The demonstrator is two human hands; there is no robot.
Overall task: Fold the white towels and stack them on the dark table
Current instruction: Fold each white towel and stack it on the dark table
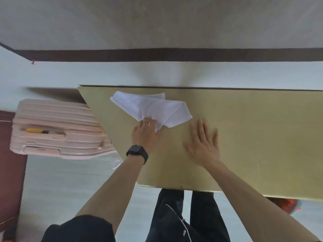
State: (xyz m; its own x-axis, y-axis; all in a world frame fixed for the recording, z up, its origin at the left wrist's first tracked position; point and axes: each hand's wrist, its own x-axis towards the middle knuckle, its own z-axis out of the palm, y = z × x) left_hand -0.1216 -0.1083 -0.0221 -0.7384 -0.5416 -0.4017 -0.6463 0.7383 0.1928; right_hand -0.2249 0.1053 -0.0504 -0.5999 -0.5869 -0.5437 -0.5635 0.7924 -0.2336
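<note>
A white towel (153, 107) lies crumpled and partly folded on the far left part of the tan-gold table (253, 137). My left hand (146, 133), with a ring and a black watch on the wrist, grips the towel's near edge, its fingers curled into the cloth. My right hand (203, 145) lies flat on the bare tabletop just right of the towel, fingers straight and spread, not touching the cloth. Only this one towel is in view.
A pink hard-shell suitcase (57, 130) stands on the floor left of the table, with a yellow-handled tool (37, 131) lying on it. A dark red door or cabinet (10, 172) is at the far left. The table's far edge meets the wall.
</note>
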